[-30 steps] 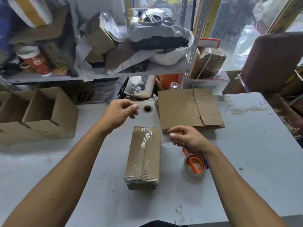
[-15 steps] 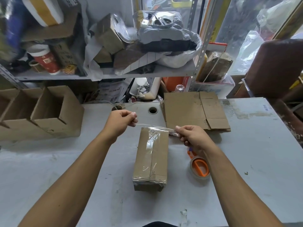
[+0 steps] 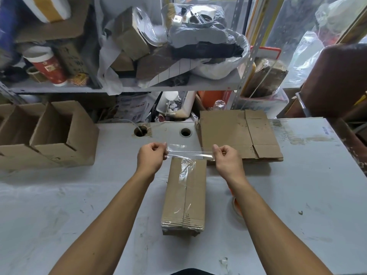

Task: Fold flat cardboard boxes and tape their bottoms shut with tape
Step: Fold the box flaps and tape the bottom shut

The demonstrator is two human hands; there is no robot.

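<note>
Above taped box (image 3: 184,195), tape strip (image 3: 189,150) between both hands' grip, perhaps slack.

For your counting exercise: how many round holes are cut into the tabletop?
2. One hole lies at the table's far edge with a cord running in; the other hole sits just right of it, beside the flat cardboard stack.

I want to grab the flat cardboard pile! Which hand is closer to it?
Right. The right hand overlaps the flat cardboard pile's near edge; the left hand is farther left.
</note>
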